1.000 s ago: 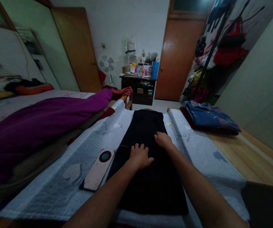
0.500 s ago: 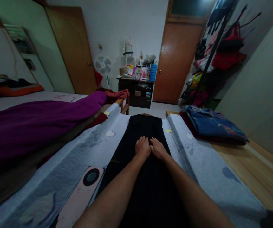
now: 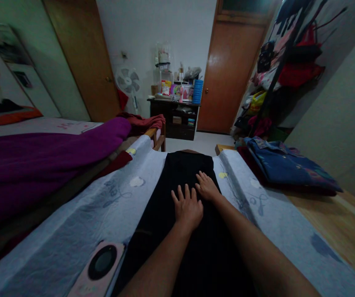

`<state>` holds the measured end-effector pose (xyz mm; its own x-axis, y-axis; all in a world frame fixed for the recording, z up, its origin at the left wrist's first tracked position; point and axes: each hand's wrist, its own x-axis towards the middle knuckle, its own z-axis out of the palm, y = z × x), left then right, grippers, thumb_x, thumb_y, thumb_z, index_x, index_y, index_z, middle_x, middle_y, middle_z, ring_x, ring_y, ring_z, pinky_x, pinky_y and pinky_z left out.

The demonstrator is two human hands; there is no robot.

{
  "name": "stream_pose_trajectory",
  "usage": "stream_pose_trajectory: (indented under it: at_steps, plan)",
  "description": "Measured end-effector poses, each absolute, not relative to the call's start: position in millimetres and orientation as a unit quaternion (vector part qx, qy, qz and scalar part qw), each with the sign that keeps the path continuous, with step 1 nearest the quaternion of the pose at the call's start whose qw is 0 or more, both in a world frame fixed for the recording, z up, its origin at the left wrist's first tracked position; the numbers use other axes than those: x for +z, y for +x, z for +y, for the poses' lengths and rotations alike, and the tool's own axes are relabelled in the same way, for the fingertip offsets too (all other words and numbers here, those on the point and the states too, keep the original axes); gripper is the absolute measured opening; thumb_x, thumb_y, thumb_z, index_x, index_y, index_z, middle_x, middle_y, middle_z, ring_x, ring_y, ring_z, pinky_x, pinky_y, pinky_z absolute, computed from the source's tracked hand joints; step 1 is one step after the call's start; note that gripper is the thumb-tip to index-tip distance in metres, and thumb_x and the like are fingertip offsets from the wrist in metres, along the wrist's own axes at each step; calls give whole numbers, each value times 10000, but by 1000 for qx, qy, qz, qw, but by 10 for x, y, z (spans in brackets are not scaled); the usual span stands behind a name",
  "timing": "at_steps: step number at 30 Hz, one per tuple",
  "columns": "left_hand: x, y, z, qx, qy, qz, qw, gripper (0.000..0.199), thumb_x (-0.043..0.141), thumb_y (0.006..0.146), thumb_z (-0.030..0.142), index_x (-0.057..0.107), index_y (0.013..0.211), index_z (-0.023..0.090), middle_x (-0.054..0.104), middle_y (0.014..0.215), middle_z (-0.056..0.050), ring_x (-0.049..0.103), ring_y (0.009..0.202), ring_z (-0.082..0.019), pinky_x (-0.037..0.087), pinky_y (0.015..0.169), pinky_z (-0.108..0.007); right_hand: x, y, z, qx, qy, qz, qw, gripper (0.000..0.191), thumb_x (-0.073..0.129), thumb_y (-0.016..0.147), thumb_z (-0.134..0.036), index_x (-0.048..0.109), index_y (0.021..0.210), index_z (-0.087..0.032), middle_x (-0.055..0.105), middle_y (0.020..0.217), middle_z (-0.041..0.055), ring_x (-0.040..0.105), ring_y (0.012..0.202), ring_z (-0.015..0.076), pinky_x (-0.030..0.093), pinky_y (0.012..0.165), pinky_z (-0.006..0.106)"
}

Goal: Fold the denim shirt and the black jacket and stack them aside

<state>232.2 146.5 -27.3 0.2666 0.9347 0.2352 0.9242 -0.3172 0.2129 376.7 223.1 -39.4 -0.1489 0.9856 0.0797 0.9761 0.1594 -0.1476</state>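
A black garment [image 3: 168, 214], perhaps trousers, lies stretched lengthwise over a pale patterned sheet [image 3: 137, 169]. On its middle rests my left hand [image 3: 188, 208], palm down with the fingers spread. My right hand [image 3: 206, 186] lies flat a little farther up, near the garment's right edge, its fingers stretched out. Neither hand grips anything. Left of my left forearm, a pink phone [image 3: 99, 264] with a big round camera ring lies face down beside the cloth. My forearms cover part of the garment's near end.
To the right, a folded denim shirt [image 3: 288, 161] sits on a dark red cloth by a wooden board [image 3: 325, 214]. A purple blanket [image 3: 56, 156] covers the left side. A dark cabinet [image 3: 172, 119], a white fan [image 3: 128, 80] and a closed door [image 3: 223, 78] stand beyond the bed.
My hands were close together with curled fingers. The left has come nearer to me and spread its fingers; the right has opened and shifted slightly forward. The camera view has shifted somewhat.
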Motion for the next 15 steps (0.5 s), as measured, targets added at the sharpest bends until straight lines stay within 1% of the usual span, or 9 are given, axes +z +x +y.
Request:
stream_pose_trajectory:
  at_steps: [6, 10, 13, 15]
  plan:
    - [-287, 2326, 1484, 151, 794, 588, 25, 605, 427, 866, 479, 448, 1392, 181, 354, 1501, -145, 199, 1392, -423, 48, 1095, -657, -391, 3808, 2529, 24, -643, -762, 63, 599, 330, 946, -414, 327, 1455, -97, 194, 1557, 136, 144, 1440, 246, 160, 1146, 422]
    - [-289, 2344, 1482, 158, 790, 591, 38, 619, 448, 857, 468, 448, 1394, 160, 340, 1504, -161, 182, 1390, -440, 65, 1091, -658, -388, 3803, 2671, 20, -640, -765, 72, 584, 364, 945, -406, 349, 1444, -103, 233, 1548, 131, 149, 1440, 234, 154, 1152, 402]
    - [-235, 2325, 1502, 158, 786, 594, 57, 630, 473, 847, 462, 438, 1398, 159, 343, 1502, -159, 227, 1372, -434, 153, 1078, -636, -317, 3818, 2764, 57, -655, -748, 92, 555, 425, 933, -343, 385, 1422, -84, 295, 1525, 138, 202, 1427, 226, 160, 1155, 374]
    - [-159, 2278, 1544, 154, 788, 592, 76, 637, 499, 831, 479, 452, 1381, 160, 382, 1477, -159, 310, 1329, -419, 250, 1048, -598, -201, 3847, 2850, 92, -666, -734, 96, 539, 484, 903, -287, 425, 1394, -73, 379, 1481, 150, 310, 1385, 230, 227, 1133, 346]
